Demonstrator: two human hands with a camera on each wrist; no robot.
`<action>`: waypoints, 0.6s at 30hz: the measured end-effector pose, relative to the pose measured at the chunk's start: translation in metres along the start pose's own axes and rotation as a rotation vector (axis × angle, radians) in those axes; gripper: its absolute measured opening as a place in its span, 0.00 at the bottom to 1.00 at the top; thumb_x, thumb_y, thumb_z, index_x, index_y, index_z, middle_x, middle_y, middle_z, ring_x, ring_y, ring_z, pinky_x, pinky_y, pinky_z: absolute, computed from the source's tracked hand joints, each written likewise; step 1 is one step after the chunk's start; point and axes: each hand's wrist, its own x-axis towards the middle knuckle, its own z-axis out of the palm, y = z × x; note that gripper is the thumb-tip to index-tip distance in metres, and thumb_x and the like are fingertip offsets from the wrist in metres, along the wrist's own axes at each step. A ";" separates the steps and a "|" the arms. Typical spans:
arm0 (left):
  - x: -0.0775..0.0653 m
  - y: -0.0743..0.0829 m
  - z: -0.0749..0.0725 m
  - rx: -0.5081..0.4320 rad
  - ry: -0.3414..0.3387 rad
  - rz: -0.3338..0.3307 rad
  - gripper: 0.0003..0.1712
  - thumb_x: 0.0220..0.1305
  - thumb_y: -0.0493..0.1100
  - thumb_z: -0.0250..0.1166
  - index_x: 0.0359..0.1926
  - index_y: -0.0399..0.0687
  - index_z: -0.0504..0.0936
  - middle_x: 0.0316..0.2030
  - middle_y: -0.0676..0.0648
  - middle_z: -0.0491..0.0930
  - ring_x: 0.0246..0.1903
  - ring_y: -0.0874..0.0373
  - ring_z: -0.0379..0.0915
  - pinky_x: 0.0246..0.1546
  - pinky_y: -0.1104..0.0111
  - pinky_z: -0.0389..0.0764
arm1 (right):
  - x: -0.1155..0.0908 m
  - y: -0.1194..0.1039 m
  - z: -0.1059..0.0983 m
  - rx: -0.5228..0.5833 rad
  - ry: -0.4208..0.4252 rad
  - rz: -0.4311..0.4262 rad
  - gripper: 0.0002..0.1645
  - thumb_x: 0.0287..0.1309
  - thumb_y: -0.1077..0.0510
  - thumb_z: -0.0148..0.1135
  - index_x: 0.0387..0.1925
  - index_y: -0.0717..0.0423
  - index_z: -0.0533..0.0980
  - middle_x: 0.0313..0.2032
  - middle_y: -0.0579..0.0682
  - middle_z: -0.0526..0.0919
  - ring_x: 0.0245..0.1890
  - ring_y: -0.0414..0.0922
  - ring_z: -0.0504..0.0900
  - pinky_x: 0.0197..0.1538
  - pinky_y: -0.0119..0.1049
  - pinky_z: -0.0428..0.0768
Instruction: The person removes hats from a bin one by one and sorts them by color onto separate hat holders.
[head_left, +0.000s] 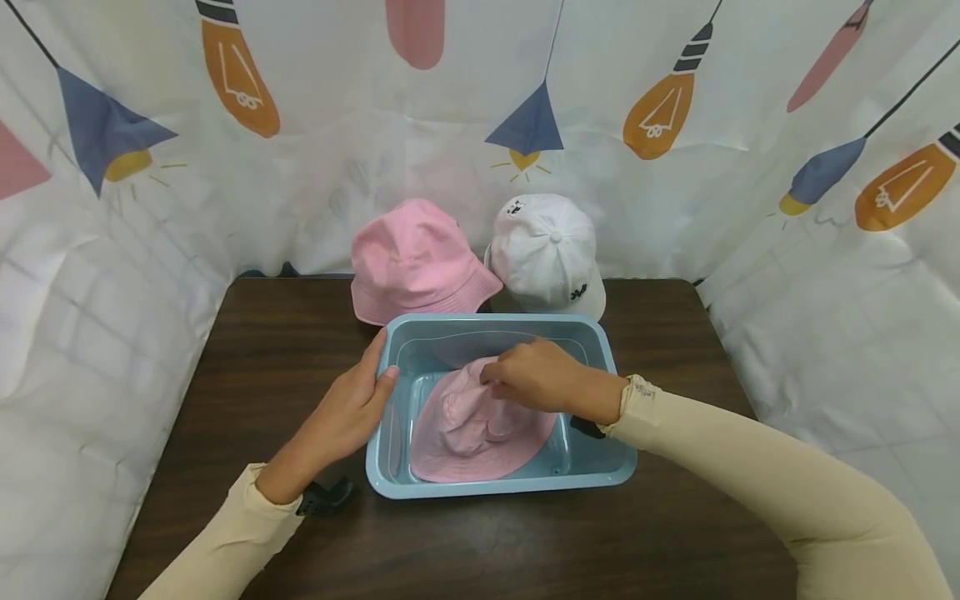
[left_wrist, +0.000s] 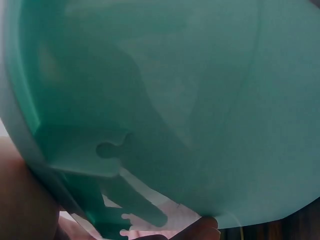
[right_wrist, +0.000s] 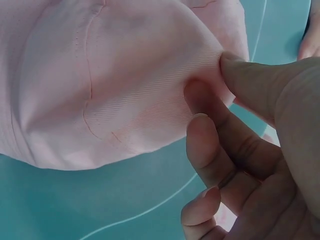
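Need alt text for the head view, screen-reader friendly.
A person's right hand pinches a light pink bucket hat inside a blue plastic tub while the left hand holds the tub's left side. Behind the tub, a brighter pink bucket hat and a white cap sit side by side on a dark wooden table.

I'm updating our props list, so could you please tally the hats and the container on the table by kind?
Light-blue rectangular plastic basin: 1
Pink fabric bucket hats: 2 (the pink hat inside the basin and the pink hat behind the basin)
White fabric baseball cap: 1
Total: 4
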 end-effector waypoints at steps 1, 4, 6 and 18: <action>0.000 0.000 0.001 0.000 -0.003 0.000 0.37 0.83 0.48 0.44 0.82 0.42 0.40 0.74 0.30 0.62 0.66 0.33 0.70 0.63 0.38 0.71 | 0.000 0.000 0.001 -0.005 0.002 -0.005 0.08 0.62 0.52 0.71 0.44 0.40 0.85 0.35 0.39 0.90 0.35 0.41 0.87 0.33 0.42 0.79; 0.001 0.000 0.002 -0.005 -0.007 -0.007 0.37 0.83 0.47 0.43 0.82 0.41 0.39 0.75 0.30 0.60 0.68 0.33 0.67 0.65 0.37 0.69 | 0.001 0.001 0.003 -0.018 0.014 -0.017 0.05 0.62 0.52 0.71 0.40 0.40 0.85 0.32 0.38 0.89 0.32 0.41 0.86 0.30 0.40 0.76; 0.001 0.000 0.004 -0.015 -0.007 -0.016 0.37 0.83 0.47 0.42 0.82 0.41 0.39 0.76 0.31 0.57 0.70 0.33 0.64 0.67 0.37 0.67 | 0.002 0.002 0.005 -0.024 0.024 -0.025 0.03 0.62 0.53 0.71 0.38 0.40 0.85 0.31 0.38 0.89 0.32 0.41 0.86 0.28 0.40 0.75; 0.001 0.006 0.010 -0.019 0.031 -0.051 0.35 0.82 0.42 0.41 0.81 0.37 0.40 0.78 0.32 0.53 0.74 0.35 0.58 0.71 0.39 0.61 | 0.004 0.004 0.005 -0.021 0.062 -0.028 0.04 0.62 0.57 0.70 0.34 0.41 0.86 0.30 0.40 0.89 0.31 0.41 0.86 0.34 0.42 0.82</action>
